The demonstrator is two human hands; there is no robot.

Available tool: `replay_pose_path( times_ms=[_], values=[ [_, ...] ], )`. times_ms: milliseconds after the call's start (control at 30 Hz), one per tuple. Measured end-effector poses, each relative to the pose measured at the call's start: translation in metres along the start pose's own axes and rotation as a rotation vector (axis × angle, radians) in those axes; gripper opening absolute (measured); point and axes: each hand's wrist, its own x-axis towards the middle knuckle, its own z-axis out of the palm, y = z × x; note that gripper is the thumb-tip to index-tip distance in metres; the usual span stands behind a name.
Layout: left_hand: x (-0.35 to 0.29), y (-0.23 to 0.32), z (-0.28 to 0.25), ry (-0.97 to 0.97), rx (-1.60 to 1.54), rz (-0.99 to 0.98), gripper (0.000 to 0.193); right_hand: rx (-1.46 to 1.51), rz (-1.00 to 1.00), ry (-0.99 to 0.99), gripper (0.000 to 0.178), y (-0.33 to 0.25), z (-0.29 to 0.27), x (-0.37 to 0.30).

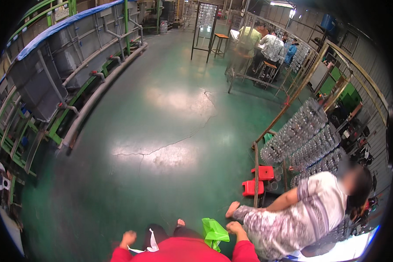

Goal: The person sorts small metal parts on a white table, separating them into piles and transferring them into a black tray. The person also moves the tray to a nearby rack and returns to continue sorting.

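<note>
My right hand (235,227) is closed at the lower middle, against the edge of a bright green plastic bag (214,231) that hangs beside my red top. My left hand (129,239) is held out to the left with its fingers curled. A thin white strip (153,242) runs from near the left wrist across my dark trousers. Whether the left fingers grip any of it is too small to make out. One bare foot (180,222) of mine shows on the green floor.
Close on my right a person (310,209) in patterned clothes bends beside red stools (252,187) and racks of shiny clear pieces (294,131). Tanks with pipes (105,78) line the left. Several people (270,46) work at a far table. A crack (174,143) crosses the floor.
</note>
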Motion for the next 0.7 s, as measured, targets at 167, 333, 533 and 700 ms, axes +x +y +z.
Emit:
replay_pose_path(
  times_ms=[167,333,533,700],
  values=[
    [0.055,-0.053,0.017,-0.641,-0.068,-0.220,0.032,0.158,-0.138,0.061,0.019,-0.215,-0.040,0.152],
    [0.242,-0.116,-0.096,-0.580,-0.025,-0.151,0.035,0.168,-0.201,0.061,0.016,-0.417,-0.065,0.266],
    [0.606,-0.108,-0.444,0.426,-0.430,-0.171,0.033,0.243,-0.137,0.093,0.017,-0.560,-0.148,0.338],
    [0.843,0.055,-0.858,0.812,-1.031,0.534,0.020,0.470,-0.036,0.317,0.014,-0.598,-0.224,0.414]
  ],
)
